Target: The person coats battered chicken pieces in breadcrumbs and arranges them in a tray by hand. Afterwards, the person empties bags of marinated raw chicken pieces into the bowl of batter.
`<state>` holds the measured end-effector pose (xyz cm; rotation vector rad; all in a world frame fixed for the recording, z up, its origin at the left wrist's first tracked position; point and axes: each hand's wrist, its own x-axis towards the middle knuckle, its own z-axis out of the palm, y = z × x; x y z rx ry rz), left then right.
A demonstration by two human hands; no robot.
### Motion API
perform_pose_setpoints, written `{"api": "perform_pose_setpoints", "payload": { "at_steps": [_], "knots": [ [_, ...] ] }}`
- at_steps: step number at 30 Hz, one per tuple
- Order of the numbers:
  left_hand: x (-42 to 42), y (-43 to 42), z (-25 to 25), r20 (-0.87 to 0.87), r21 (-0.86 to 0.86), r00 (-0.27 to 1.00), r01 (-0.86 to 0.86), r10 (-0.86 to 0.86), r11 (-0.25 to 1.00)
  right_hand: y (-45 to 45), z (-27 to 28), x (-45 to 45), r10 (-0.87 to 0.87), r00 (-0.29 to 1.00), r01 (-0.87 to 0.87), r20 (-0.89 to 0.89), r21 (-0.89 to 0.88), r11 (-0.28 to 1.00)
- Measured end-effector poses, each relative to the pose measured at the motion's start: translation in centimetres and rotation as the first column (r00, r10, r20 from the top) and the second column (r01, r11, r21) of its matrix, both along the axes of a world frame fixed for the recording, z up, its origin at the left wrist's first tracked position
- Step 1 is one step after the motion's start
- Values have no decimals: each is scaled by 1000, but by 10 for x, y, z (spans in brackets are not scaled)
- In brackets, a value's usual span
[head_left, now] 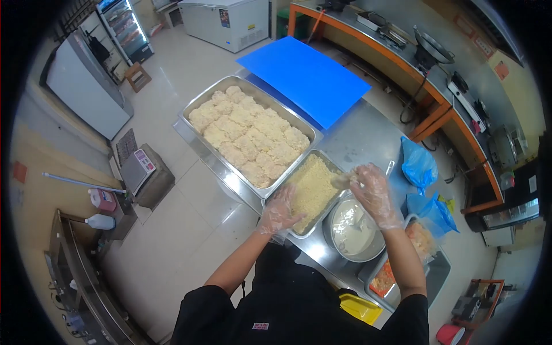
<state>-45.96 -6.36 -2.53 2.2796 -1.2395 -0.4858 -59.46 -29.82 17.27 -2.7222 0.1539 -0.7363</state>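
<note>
My left hand, in a clear plastic glove, is open at the left edge of a metal tray of pale crumbs, its fingers spread by the crumbs. My right hand, also gloved, is closed above the tray's right edge and the pot. A small greyish blurred shape shows at its fingertips; I cannot make out what it is. Just below, a metal pot contains creamy white batter. Beyond my left hand stands a large steel tray filled with crumb-coated pieces packed side by side.
A blue board lies at the table's far end. Blue plastic bags sit to the right. A grey tub with orange and pale food stands at the near right, beside a yellow container. A scale stands at left.
</note>
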Motion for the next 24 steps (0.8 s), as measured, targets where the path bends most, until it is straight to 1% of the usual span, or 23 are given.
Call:
{"api": "perform_pose_setpoints", "payload": {
  "at_steps": [2,3,5,6,7,8,10,13,14,16,17,18,19,20,22,23,24],
  "knots": [
    [2,-2,4,27,45,1000,-13,11,999,3,-31,22,21,1000,-22,13,6,1000],
    [1,-4,1,40,52,999,-25,23,998,11,-54,33,130,988,-154,85,401,903],
    [-4,-8,-5,60,59,997,-61,57,996,20,-99,32,109,974,-77,-200,160,984],
    [-6,-9,-5,70,59,994,-84,79,995,27,-105,29,65,941,-59,-333,28,998],
    [-8,-12,-5,81,58,992,-106,101,993,31,-108,24,65,927,-44,-368,65,997],
    [-10,-17,-6,98,107,989,-123,113,987,30,-110,17,54,946,-13,-320,130,991],
    [-20,-23,9,122,214,984,-151,127,965,36,-81,-4,20,972,46,-236,271,962],
    [-23,-33,18,142,285,982,-159,122,945,29,-55,-43,-146,973,202,-177,361,910],
    [-23,-36,13,111,289,984,-166,140,943,23,-57,-56,-193,961,256,-199,372,892],
    [-18,-41,-13,57,298,983,-184,174,937,10,-64,-84,-283,929,359,-238,393,847],
    [-13,-40,-38,39,188,984,-177,173,966,5,-74,-95,-286,945,327,-160,482,813],
    [-5,-35,-70,20,78,986,-169,168,982,2,-83,-106,-297,945,325,-137,503,801],
    [-1,-33,-73,2,-35,987,-161,162,986,0,-91,-114,-308,945,320,-112,523,790],
    [3,-41,-76,-40,59,977,-207,209,977,-2,-97,-119,-319,944,312,-84,541,781],
    [15,-71,-37,-103,250,944,-280,313,927,-2,-97,-119,-325,928,370,-184,561,740],
    [16,-80,-18,-115,193,940,-297,323,935,-1,-98,-120,-324,916,402,-238,568,718],
    [16,-88,1,-129,136,935,-312,329,940,-2,-104,-123,-340,917,399,-211,543,739]
  ]
}}
